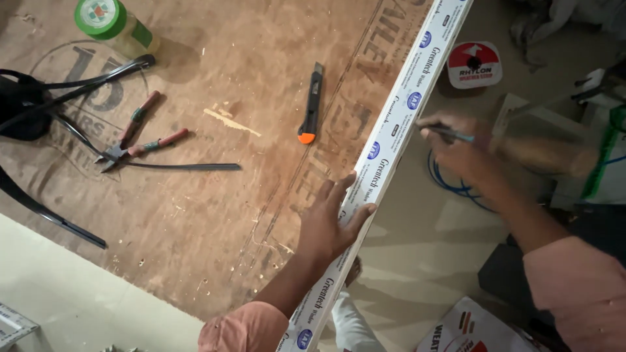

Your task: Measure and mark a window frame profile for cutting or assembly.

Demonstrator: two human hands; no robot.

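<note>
A long white plastic strip [385, 153] lies along the edge of a brown plywood board [215, 195]. The left hand [332, 218] presses flat on it, fingers spread. The right hand [460, 150] pinches a pen [450, 133] at the strip's edge. A green-capped bottle [117, 26], contents unclear, stands far off, beyond pliers [140, 140] and an orange-tipped utility knife [311, 104].

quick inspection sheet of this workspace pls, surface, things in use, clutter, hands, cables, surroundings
surface: brown plywood board, scuffed, small debris
job's things: long white strip along the board's right edge; pen
clutter: orange-tipped utility knife, red-handled pliers, green-capped bottle
grippers: left hand pressing flat on the strip; right hand holds the pen at the strip's edge
cables: black cables at left; blue wire on the floor
surroundings: pale floor, round red-and-white reel
</note>
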